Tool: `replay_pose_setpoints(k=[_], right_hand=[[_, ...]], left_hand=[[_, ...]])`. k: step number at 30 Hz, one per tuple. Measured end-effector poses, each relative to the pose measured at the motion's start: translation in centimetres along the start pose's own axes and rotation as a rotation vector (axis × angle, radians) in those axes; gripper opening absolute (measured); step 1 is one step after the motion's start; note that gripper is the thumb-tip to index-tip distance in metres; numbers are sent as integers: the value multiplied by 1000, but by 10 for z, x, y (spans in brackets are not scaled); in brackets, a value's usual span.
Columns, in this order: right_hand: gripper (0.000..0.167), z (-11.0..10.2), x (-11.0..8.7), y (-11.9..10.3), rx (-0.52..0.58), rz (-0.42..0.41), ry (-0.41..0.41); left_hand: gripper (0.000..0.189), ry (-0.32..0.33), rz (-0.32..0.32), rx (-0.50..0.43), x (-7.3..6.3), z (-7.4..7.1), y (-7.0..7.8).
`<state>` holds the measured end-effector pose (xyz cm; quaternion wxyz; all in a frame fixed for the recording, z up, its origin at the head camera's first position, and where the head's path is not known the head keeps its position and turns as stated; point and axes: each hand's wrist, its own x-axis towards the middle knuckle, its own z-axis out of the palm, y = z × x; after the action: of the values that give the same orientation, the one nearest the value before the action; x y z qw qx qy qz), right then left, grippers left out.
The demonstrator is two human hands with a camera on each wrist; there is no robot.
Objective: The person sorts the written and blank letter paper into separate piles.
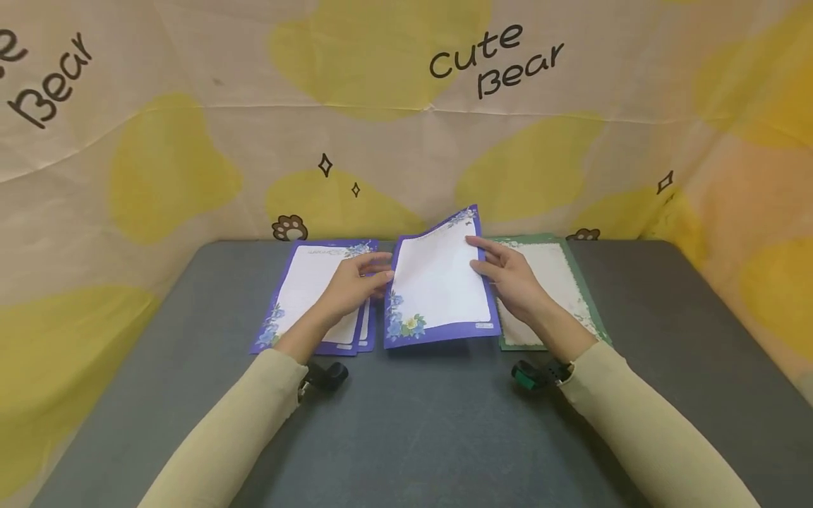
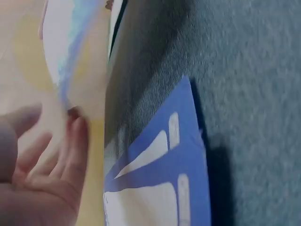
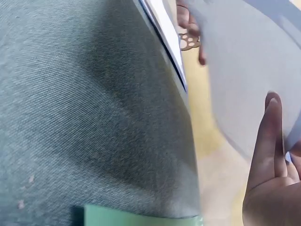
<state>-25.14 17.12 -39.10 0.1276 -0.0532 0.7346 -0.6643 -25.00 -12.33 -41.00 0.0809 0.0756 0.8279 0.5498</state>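
A white sheet of paper with a purple floral border (image 1: 438, 282) is raised above the middle of the table, its top right corner bent up. My right hand (image 1: 514, 282) pinches its right edge, with fingers behind the sheet in the right wrist view. At the left edge, my left hand (image 1: 348, 286) has its fingertips close to or touching the paper; in the left wrist view its thumb stands apart from the fingers (image 2: 77, 150). Beneath the left hand lie overlapping purple-bordered sheets (image 1: 311, 282). A green-bordered sheet (image 1: 549, 271) lies partly hidden under the right hand.
The dark grey table (image 1: 419, 437) ends at a fabric backdrop (image 1: 394, 141) with yellow patches and lettering. Wrist straps with small devices (image 1: 536, 375) sit low at both wrists, just over the tabletop.
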Motion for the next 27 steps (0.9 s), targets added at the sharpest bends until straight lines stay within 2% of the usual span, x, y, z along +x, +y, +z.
replay_pose_setpoints(k=[3, 6, 8, 11, 14, 18, 21, 25, 27], right_hand=[[50, 3, 2, -4, -58, -6, -6], [48, 13, 6, -8, -187, -33, 25], [47, 25, 9, -10, -296, -65, 59], [44, 47, 17, -12, -422, -113, 149], [43, 71, 25, -14, -468, -132, 216], [40, 98, 36, -14, -505, -136, 252], [39, 112, 43, -10, -528, -116, 214], [41, 123, 52, 0, -550, -46, 78], [41, 126, 56, 7, -595, -30, 18]], left_hand=[[42, 88, -47, -72, -4, -5, 2], [39, 142, -73, -56, -9, -14, 5], [37, 169, -51, 6, -12, -21, 5], [35, 222, 25, 163, -17, -33, 3], [35, 272, 83, 287, -23, -46, -2], [39, 283, 79, 343, -30, -64, -13], [42, 265, 63, 363, -32, -75, -22], [42, 253, 30, 403, -33, -86, -31], [43, 254, 12, 440, -31, -91, -35]])
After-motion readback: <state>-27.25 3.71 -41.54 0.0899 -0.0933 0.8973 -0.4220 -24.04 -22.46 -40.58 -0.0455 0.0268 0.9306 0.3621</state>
